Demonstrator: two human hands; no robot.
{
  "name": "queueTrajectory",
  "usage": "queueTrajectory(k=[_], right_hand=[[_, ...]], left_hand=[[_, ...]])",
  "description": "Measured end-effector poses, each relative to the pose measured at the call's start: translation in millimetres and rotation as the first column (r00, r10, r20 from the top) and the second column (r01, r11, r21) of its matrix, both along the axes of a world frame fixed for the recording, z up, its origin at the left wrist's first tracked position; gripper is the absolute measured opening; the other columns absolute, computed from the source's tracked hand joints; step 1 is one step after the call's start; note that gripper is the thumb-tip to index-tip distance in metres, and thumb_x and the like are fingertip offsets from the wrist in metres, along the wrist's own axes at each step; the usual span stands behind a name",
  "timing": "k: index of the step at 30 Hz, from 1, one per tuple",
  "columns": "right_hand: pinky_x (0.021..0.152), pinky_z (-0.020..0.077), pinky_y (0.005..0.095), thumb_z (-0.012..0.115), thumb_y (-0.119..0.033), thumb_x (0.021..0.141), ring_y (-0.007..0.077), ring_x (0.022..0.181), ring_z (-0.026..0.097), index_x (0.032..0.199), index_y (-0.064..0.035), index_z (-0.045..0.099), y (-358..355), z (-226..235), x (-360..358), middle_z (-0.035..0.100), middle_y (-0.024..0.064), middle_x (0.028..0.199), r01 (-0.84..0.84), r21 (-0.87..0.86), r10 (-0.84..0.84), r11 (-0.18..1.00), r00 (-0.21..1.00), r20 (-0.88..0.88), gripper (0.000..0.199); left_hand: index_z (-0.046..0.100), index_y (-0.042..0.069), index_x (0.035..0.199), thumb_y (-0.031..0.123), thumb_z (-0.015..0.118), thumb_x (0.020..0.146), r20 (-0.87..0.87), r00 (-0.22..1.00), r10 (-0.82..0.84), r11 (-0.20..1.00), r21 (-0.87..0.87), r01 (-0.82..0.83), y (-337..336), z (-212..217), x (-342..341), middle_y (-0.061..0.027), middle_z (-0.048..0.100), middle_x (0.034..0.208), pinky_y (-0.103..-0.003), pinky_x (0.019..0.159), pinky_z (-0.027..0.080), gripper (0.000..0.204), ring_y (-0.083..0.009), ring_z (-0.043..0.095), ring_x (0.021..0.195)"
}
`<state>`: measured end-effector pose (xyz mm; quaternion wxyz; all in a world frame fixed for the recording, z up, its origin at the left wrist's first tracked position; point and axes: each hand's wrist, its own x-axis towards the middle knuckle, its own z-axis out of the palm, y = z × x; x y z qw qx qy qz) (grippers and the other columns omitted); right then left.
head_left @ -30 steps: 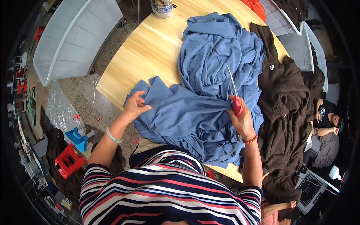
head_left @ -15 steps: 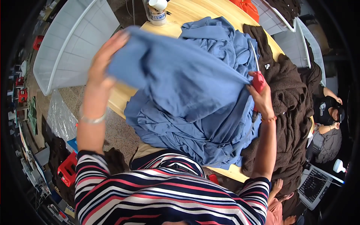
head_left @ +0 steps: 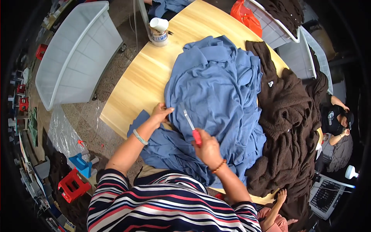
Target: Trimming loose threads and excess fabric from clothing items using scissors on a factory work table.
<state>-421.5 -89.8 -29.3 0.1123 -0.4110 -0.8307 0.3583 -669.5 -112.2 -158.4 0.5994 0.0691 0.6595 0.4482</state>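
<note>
A pile of blue garments (head_left: 210,92) lies on the pale wooden table, and the top piece is spread out over the rest. At its left edge, my left hand (head_left: 160,113) is closed, thumb and fingers pinching the cloth. My right hand (head_left: 208,149) is wrapped around the red handle of a slim metal-shafted tool (head_left: 189,120). The tool's shaft points up and left over the blue cloth, toward my left hand. Its tip is blurred, so its exact kind is unclear, and I cannot tell whether it touches the fabric.
Dark brown knitted garments (head_left: 290,104) heap along the right of the wooden table (head_left: 133,77). A white cup on a jar (head_left: 159,34) stands at the far edge, with a red plastic bag (head_left: 246,17) farther right. Left is a large pale bin (head_left: 73,54). Other people sit at right.
The blue garment that was lifted between both hands now lies on the pile. My left hand came down and right to its edge; my right hand moved left with the red-handled tool.
</note>
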Motion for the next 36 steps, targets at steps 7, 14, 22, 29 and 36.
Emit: queueTrajectory(k=[7, 14, 22, 29, 36], right_hand=[[0.075, 0.0482, 0.0446, 0.076, -0.022, 0.076, 0.0387, 0.087, 0.063, 0.114, -0.0054, 0.051, 7, -26, -35, 0.065, 0.0191, 0.095, 0.059, -0.058, -0.061, 0.997, 0.997, -0.040, 0.049], [0.082, 0.0486, 0.0353, 0.075, -0.012, 0.077, 0.0222, 0.094, 0.064, 0.117, -0.0024, 0.054, 49, 2, -19, 0.064, 0.0174, 0.099, 0.064, -0.422, -0.156, 0.904, 0.970, -0.186, 0.046], [0.082, 0.0455, 0.0229, 0.073, -0.010, 0.084, 0.0068, 0.090, 0.055, 0.116, -0.0007, 0.058, 151, 17, 134, 0.061, -0.0027, 0.099, 0.293, -0.515, -0.517, 0.806, 0.771, -0.371, 0.036], [0.086, 0.0431, 0.0229, 0.074, -0.014, 0.084, 0.0078, 0.094, 0.052, 0.124, 0.0015, 0.055, 137, -8, 151, 0.060, -0.0024, 0.104, 0.363, -0.500, -0.531, 0.786, 0.810, -0.247, 0.047], [0.082, 0.0442, 0.0224, 0.072, -0.008, 0.084, 0.0065, 0.089, 0.053, 0.119, 0.0019, 0.056, 155, -7, 156, 0.060, -0.0009, 0.102, 0.392, -0.483, -0.583, 0.783, 0.735, -0.347, 0.039]], left_hand=[[0.056, 0.008, 0.105, 0.014, 0.059, 0.094, 0.337, 0.942, 0.013, 0.958, 0.267, -0.108, 2, 69, 21, -0.0046, 0.064, 0.087, -0.030, 0.061, 0.056, 0.013, -0.0149, 0.065, 0.072], [0.051, 0.008, 0.095, 0.011, 0.060, 0.093, 0.242, 0.951, -0.194, 0.827, 0.562, 0.025, 32, 128, 45, -0.0057, 0.063, 0.086, -0.029, 0.063, 0.056, 0.009, -0.0145, 0.065, 0.074], [0.040, 0.008, 0.142, 0.016, 0.069, 0.079, -0.890, 0.439, -0.123, 0.557, 0.304, 0.773, 112, 81, 59, -0.0235, 0.044, 0.138, -0.044, 0.110, 0.031, 0.069, -0.0381, 0.040, 0.131], [0.049, 0.007, 0.136, 0.004, 0.056, 0.085, -0.935, 0.354, -0.013, 0.668, 0.256, 0.699, 164, 62, 60, -0.0236, 0.050, 0.134, -0.039, 0.106, 0.039, 0.051, -0.0383, 0.046, 0.128], [0.070, 0.008, 0.091, 0.002, 0.057, 0.086, -0.959, 0.239, 0.151, 0.521, 0.283, 0.806, 245, 94, 69, -0.0140, 0.063, 0.096, -0.042, 0.080, 0.049, 0.014, -0.0364, 0.061, 0.090]])
